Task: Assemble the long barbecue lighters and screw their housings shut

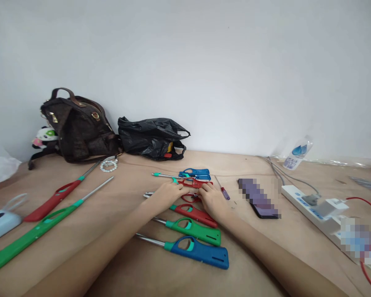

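The left hand (170,191) and right hand (212,201) are showing bare; behind their fingers (207,188), the left forearm (108,247) and right forearm (266,255) are showing bare too, slender, narrowing toward the wrists (151,205).

Over my link I see a backpack (83,134) at eleven o'clock, a black plastic bag (145,138) just left of twelve, a tilted bottle (298,152) at one, a power strip (299,202) at two.

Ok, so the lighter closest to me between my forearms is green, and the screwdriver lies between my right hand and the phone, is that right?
Not quite: in the head view, that long-nosed lighter is blue, not green. The screwdriver does lie between your right hand and the phone.
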Tool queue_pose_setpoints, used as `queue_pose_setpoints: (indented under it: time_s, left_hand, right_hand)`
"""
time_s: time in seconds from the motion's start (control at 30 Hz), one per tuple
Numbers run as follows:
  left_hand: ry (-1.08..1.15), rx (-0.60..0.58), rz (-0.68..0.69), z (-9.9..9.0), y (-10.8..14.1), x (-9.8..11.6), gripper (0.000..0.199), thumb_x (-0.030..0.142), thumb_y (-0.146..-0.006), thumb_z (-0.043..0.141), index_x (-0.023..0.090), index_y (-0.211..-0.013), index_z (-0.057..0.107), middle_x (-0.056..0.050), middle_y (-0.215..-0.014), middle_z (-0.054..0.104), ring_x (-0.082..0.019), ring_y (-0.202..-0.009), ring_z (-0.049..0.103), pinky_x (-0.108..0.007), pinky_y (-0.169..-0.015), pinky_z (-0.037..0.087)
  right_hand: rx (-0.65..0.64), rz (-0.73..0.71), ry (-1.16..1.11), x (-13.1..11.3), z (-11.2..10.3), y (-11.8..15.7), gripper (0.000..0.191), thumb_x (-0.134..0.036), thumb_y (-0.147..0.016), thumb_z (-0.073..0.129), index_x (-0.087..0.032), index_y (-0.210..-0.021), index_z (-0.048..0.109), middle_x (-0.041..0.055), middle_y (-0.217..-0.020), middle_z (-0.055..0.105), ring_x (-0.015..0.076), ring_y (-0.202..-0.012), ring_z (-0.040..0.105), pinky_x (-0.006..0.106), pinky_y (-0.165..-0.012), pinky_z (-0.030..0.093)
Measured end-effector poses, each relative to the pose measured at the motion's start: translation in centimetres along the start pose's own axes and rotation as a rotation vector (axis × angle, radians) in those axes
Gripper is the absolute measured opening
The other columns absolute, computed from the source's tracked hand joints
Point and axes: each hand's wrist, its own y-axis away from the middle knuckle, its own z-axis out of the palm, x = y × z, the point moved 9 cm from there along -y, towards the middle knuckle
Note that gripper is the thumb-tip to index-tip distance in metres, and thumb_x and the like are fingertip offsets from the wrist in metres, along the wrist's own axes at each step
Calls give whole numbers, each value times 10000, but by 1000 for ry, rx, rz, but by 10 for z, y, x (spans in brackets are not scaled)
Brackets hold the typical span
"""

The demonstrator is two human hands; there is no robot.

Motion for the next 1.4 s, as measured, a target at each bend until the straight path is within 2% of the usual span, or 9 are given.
queue_pose_setpoints:
  time_s: [0.3,0.43,0.6,0.8,1.17,1.4]
  left_hand:
    - [-32,-36,0,3,-1,0,364,153,-945,496,334,-1257,549,-8,-967,679,-166,-880,649,-240,-756,460]
    - [-39,-3,21,0,0,1,386,147,-943,497,344,-1274,534,-6,-1036,673,-158,-897,644,-231,-761,458]
    - [-71,-28,21,2,0,2,424,151,-938,507,354,-1310,504,-11,-1061,667,-165,-927,638,-239,-786,461]
    - [-90,38,76,5,0,3,456,202,-960,487,378,-1376,425,-21,-1085,657,-153,-907,635,-226,-775,463]
    - [-196,-78,56,6,-1,6,471,204,-947,518,377,-1377,428,-39,-1073,659,-178,-952,624,-245,-776,460]
    - [-186,-36,72,11,-1,5,427,187,-942,515,383,-1321,494,-38,-1061,645,-175,-909,628,-243,-752,472]
  right_hand:
    - [32,57,-46,7,-1,1,129,-122,-894,509,-153,-882,634,95,-931,657,230,-889,551,330,-772,433]
    - [37,73,-66,8,-1,1,105,-124,-878,533,-154,-855,631,84,-923,662,230,-888,556,328,-776,435]
    - [58,51,-91,7,-2,1,142,-122,-889,522,-170,-817,636,74,-914,659,220,-888,553,325,-781,438]
    - [70,21,-100,7,-3,3,160,-141,-914,504,-171,-830,637,73,-904,642,216,-895,545,318,-780,435]
    - [34,59,-81,8,-2,2,137,-116,-905,481,-151,-860,605,87,-948,651,234,-899,535,335,-790,422]
    - [43,47,-92,6,-2,2,134,-123,-908,478,-160,-858,597,89,-929,642,231,-888,536,340,-779,430]
